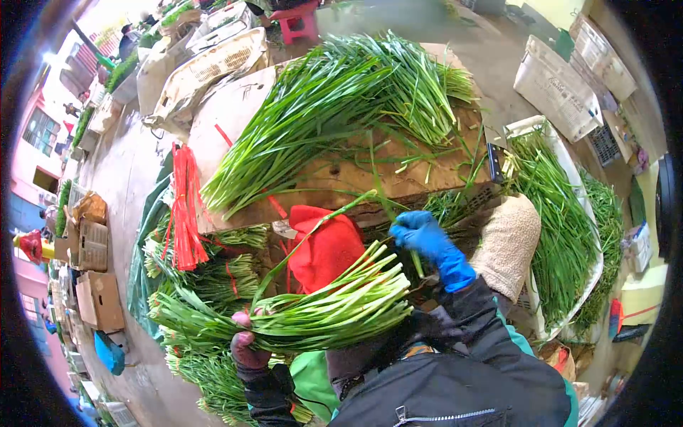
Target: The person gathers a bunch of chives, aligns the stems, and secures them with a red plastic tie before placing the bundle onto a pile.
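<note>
My left hand (pixel 250 340), in a dark purplish glove, is wrapped round a bunch of green stalks (pixel 334 306) in front of my body, with the pale cut ends towards the right. My right hand (pixel 424 233), in a blue glove, is closed on a few loose green stalks (pixel 416 262) above and right of the bunch. Behind the bunch lies a red cloth (pixel 326 245). A large heap of long green stalks (pixel 341 92) covers much of the wooden board (pixel 348 171). Red ties (pixel 186 206) hang over the board's left edge.
Tied bundles (pixel 235 277) are stacked at the left below the board. At the right stands a white-lined crate (pixel 594 235) of greens, with a knife (pixel 495 162) near the board's right edge. Crates (pixel 558 89) and a pink stool (pixel 295 23) stand farther back.
</note>
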Demonstrator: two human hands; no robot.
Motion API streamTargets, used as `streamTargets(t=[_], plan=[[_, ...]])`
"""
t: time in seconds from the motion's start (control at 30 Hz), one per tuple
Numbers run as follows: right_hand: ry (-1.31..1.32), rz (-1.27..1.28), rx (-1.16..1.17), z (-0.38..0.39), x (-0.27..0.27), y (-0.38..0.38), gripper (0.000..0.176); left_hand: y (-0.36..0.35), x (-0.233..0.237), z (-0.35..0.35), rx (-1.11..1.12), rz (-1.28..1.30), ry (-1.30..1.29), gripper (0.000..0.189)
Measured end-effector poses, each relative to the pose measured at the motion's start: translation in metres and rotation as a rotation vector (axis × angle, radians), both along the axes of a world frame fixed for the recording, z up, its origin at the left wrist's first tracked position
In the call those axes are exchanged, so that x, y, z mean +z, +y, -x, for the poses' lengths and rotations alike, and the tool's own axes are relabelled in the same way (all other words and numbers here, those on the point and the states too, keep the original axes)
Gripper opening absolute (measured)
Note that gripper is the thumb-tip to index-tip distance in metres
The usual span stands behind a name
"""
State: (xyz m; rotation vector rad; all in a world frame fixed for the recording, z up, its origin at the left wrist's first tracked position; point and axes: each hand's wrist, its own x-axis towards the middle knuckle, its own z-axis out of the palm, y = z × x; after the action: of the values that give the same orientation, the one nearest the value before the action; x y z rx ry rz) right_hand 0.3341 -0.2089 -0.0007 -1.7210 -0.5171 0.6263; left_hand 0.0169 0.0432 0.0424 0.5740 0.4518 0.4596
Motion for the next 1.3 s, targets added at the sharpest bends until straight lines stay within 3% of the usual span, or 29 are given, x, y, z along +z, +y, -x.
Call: streamTargets(t=[0.1,0.13,0.2,0.23,0.3,0.37,0.4,0.47,0.63,0.73,0.87,0.9,0.93,0.97,1.0,1.03,1.07,1.13,1.17,1.3], plan=[[0.009,0.185,-0.123,-0.021,0.031,-0.046,0.018,0.0,-0.007,0.004,0.073,-0.024,0.033,0.036],[-0.149,0.418,-0.01,-0.038,0.022,-0.07,0.026,0.001,-0.007,0.005,0.072,-0.022,0.032,0.036],[-0.349,0.826,-0.014,-0.044,0.032,-0.096,0.037,0.0,-0.008,0.005,0.067,-0.015,0.034,0.035],[-0.353,0.829,-0.017,-0.041,0.035,-0.098,0.037,0.001,-0.008,0.003,0.065,-0.012,0.029,0.035],[-0.576,0.819,-0.012,-0.026,0.038,-0.095,0.048,0.002,-0.008,-0.001,-0.016,0.023,-0.033,0.034],[-0.476,0.592,0.046,-0.011,0.024,-0.072,0.045,0.0,-0.002,-0.009,-0.027,0.017,-0.037,0.034],[-0.007,0.291,0.015,0.003,0.027,-0.053,0.04,0.001,0.001,-0.011,-0.03,0.011,-0.036,0.033],[0.153,0.039,0.158,0.009,0.003,-0.024,0.033,0.005,-0.003,-0.01,-0.029,0.009,-0.036,0.033],[0.331,-0.047,0.09,0.023,0.016,0.022,0.018,0.009,-0.001,-0.012,-0.049,-0.002,-0.045,0.035],[0.065,0.106,-0.003,0.014,0.019,0.002,0.023,0.009,-0.003,-0.01,-0.013,-0.039,0.051,0.038],[-0.483,0.497,-0.113,-0.034,0.031,-0.074,0.025,0.006,-0.003,-0.007,0.035,-0.072,0.056,0.04],[-0.656,0.646,-0.169,-0.05,0.022,-0.101,0.024,0.008,-0.003,-0.006,0.016,-0.076,0.033,0.04],[-0.765,0.542,-0.371,-0.06,0.014,-0.129,0.024,0.01,-0.004,-0.006,-0.005,-0.081,0.008,0.04],[-0.756,0.686,-0.343,-0.077,0.023,-0.155,0.026,0.012,-0.007,-0.004,0.007,-0.065,-0.001,0.039],[-0.607,0.678,-0.347,-0.086,0.037,-0.176,0.028,0.012,-0.005,-0.004,0.016,-0.061,-0.007,0.039],[-0.693,1.055,-0.235,-0.09,0.062,-0.178,0.042,0.012,-0.001,-0.004,-0.015,-0.053,-0.012,0.038],[-0.7,1.056,-0.232,-0.089,0.071,-0.178,0.042,0.011,0.004,-0.006,-0.048,-0.045,-0.019,0.038],[-1.169,0.766,-0.277,-0.079,0.095,-0.164,0.049,0.01,0.009,-0.011,-0.053,-0.049,-0.013,0.036],[-0.842,0.786,-0.25,-0.069,0.113,-0.145,0.058,0.011,0.009,-0.012,-0.066,-0.053,-0.001,0.035],[-0.714,0.354,0.074,-0.032,0.111,-0.034,0.06,0.017,0.001,-0.016,-0.114,-0.083,-0.005,0.033]])
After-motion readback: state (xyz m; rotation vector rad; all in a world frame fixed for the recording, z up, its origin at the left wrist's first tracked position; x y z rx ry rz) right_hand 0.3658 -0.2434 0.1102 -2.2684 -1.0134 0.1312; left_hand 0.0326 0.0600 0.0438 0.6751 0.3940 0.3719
